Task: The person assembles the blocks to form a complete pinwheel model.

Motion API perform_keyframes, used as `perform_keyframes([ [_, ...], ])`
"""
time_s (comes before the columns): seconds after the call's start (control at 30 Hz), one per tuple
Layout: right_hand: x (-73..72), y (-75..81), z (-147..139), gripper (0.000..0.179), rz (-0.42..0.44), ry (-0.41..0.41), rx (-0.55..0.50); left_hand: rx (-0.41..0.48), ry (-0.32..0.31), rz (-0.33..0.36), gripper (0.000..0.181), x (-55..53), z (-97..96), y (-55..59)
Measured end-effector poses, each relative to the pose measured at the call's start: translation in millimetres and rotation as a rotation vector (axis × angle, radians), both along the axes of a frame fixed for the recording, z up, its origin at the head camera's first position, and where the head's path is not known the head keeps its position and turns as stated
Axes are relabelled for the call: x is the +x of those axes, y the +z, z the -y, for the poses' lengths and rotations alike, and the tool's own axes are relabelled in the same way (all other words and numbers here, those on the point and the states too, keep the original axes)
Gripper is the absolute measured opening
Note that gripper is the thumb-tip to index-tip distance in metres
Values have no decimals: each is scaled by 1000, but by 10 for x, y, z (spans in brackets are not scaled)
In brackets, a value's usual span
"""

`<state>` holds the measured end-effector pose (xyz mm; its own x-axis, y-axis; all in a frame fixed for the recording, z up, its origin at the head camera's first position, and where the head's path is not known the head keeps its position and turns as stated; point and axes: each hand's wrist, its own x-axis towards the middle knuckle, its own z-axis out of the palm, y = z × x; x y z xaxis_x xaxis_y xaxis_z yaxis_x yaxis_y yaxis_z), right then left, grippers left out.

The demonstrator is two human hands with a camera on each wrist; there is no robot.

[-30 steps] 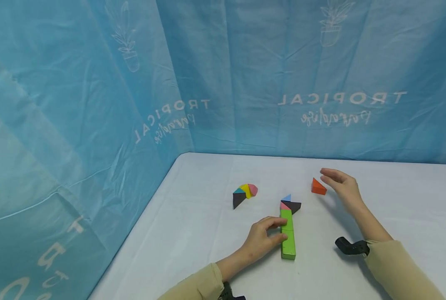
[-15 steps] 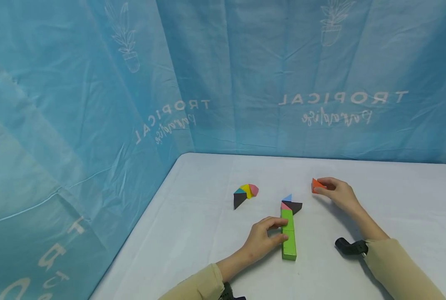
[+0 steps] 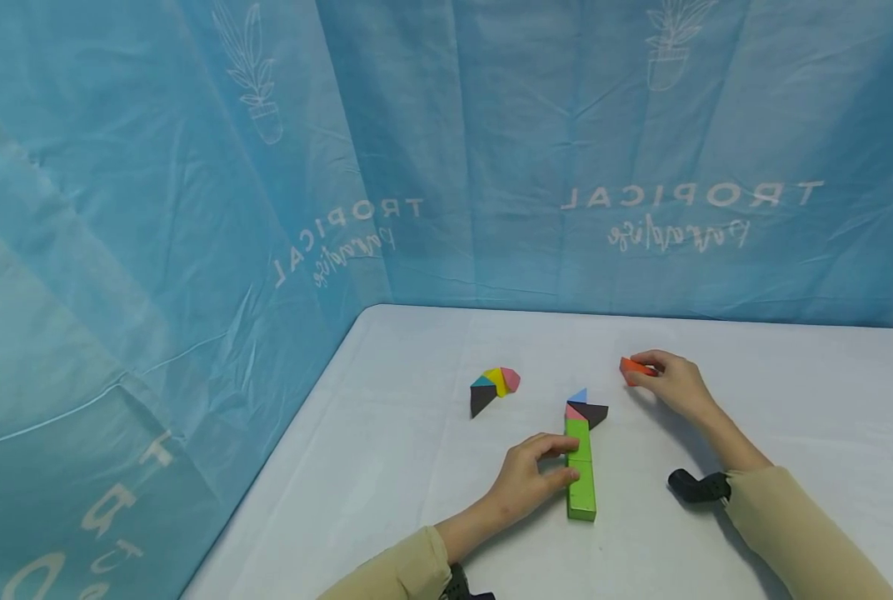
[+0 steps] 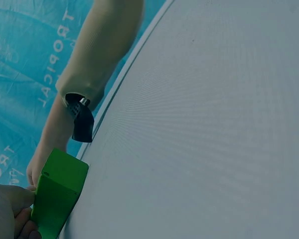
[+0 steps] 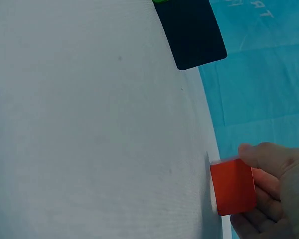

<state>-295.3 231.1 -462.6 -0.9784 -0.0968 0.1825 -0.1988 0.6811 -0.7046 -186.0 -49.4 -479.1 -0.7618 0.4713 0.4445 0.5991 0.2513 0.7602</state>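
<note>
1. A blue curtain [image 3: 446, 142] hangs behind the bench and along its left, printed with mirrored white lettering.
2. The white-covered bench [image 3: 829, 400] carries the blocks.
3. The left hand [image 3: 521, 477] is partly open, thumb and index finger apart, touching the green blocks either side of their seam; it seems to steady them rather than squeeze. The right hand [image 3: 675, 385] is nearly closed, pinching the orange block between thumb and fingers, beyond the row and to its right.
4. The green blocks [image 3: 582, 493] lie end to end in one straight row. They look stiff, glossy and probably light; the smooth faces could slip, and the seam may part, so opposite long sides are the best hold.
5. A curved cluster [image 3: 496, 381] of dark, teal, yellow and pink pieces sits well to the left.
6. A dark block [image 3: 591, 413] juts rightward at the row's far end.
7. The orange block [image 5: 233, 186] looks rigid, light and hard to damage. Its flat, parallel sides should suit a fingertip pinch; the slanting face would likely slide. I cannot tell whether it touches the bench.
8. A pink piece [image 3: 575, 412] and a blue tip [image 3: 579, 397] show beside the dark block.
</note>
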Motion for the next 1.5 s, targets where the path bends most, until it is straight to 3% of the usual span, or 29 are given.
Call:
perform_keyframes([
  [0.1,1,11,2,36,-5,24,21,0,-3,6,34,1,-4,-1],
  [0.5,32,19,-33,44,-16,66,59,2,-6,13,34,2,-1,-12],
  [0.7,23,-17,-96,58,17,49,8,-2,-4,15,33,1,2,-12],
  [1.0,14,-26,-219,69,95,120,-105,2,-4,11,33,-8,0,-14],
  [1.5,-6,-39,-233,62,97,128,-117,4,-9,28,33,9,8,7],
])
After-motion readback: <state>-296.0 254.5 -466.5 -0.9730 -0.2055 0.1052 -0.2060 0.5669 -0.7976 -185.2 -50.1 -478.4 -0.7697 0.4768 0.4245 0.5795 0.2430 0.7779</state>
